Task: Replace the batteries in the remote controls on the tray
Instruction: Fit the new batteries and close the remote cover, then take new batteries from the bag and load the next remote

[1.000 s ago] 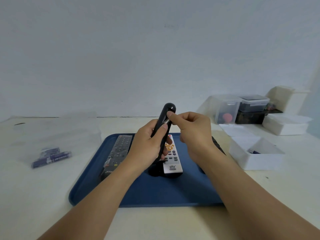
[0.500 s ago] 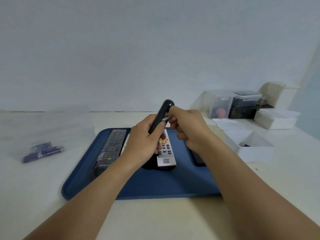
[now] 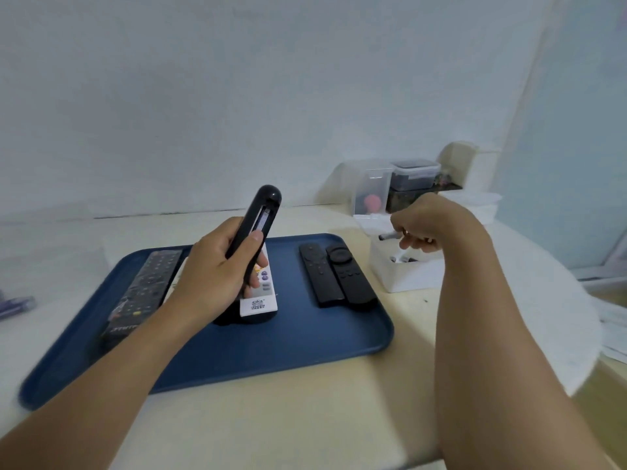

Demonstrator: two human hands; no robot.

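While the right hand (image 3: 428, 221) was pinching at the open slot of the black remote (image 3: 258, 221) half a second ago, it is now lying well apart from it, off to the right above the white box (image 3: 403, 273) beside the tray (image 3: 271, 344).

Item 1, near: blue tray, sitting on the cream table (image 3: 288, 418); both forearms are reaching over its front edge.

Item 2: left hand (image 3: 217, 276), curling its fingers round the lower half of the black remote and holding it tilted above the tray, rounded tip up, thumb pressing on the body just below the slot. The battery slot is showing open, with something pale inside; whether a cell is sitting there cannot be told.

Item 3: white remote (image 3: 259, 296), lying on the tray under the left hand, partly hidden by it.

Item 4: long dark remote (image 3: 142, 293), lying along the tray's left side.

Item 5: two black remotes (image 3: 334, 274), lying side by side on the tray's right part; earlier the right arm was covering them.

Item 6: right hand, clenching on a small grey battery (image 3: 390, 236), its end sticking out leftward over the white box, in which small items are lying.

Item 7, left edge: purple batteries (image 3: 17, 305), blurred.

Item 8, far: clear containers (image 3: 393, 184) standing against the wall.
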